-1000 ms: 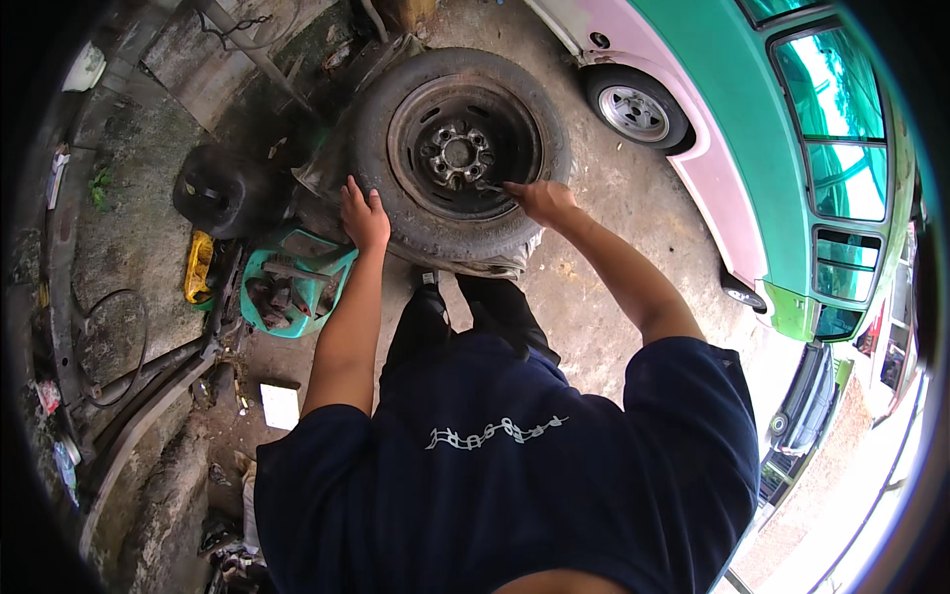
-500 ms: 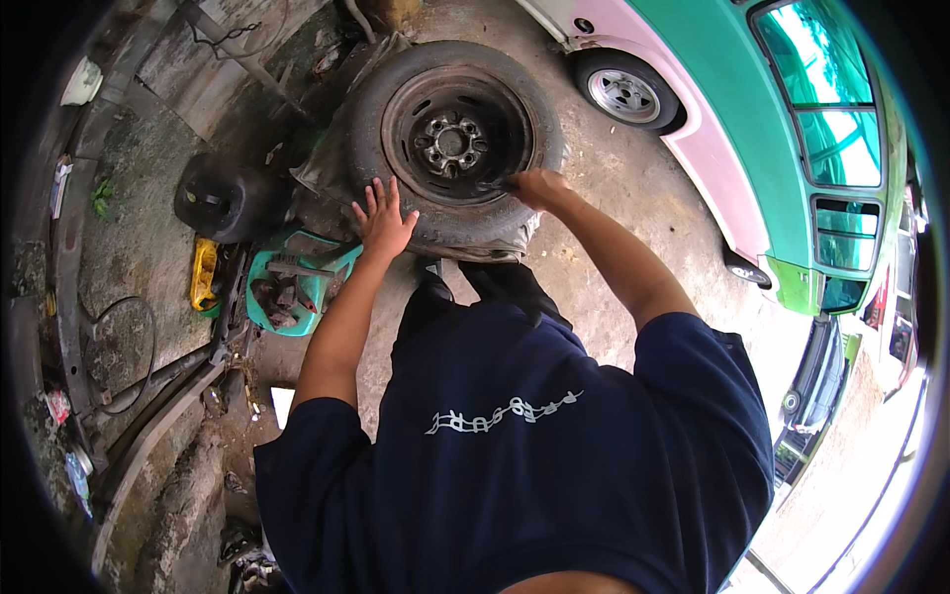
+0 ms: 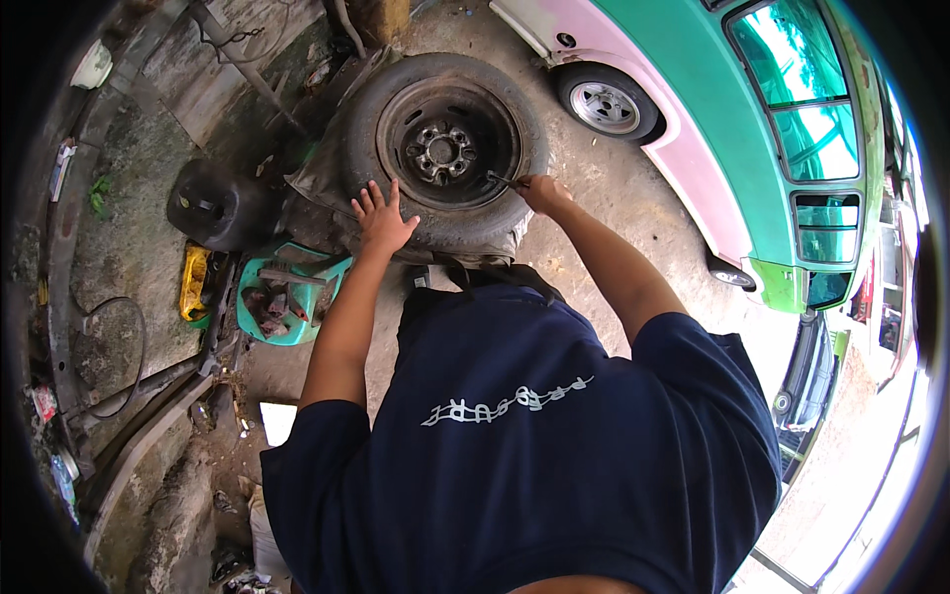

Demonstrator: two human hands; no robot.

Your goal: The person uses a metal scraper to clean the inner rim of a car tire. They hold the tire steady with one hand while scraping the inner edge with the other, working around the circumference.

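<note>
A worn black tyre lies flat in front of me, mounted on a dirty steel wheel with a ring of holes round its hub. My left hand rests on the tyre's near-left sidewall, fingers spread and holding nothing. In my right hand is a slim metal tool, gripped at the tyre's right side. The tool's bright tip points left over the inner edge of the wheel. Its exact kind is too small to tell, and the fingers cover its handle.
A turquoise plastic stool with dark, rusty pieces on it stands left of my legs. Beyond it are a yellow container and a black rounded container. A pink and green van stands at the right.
My right hand has shifted slightly right relative to the wheel, and more of the metal tool now shows. My left hand stays spread on the tyre. The view has tilted a little.
</note>
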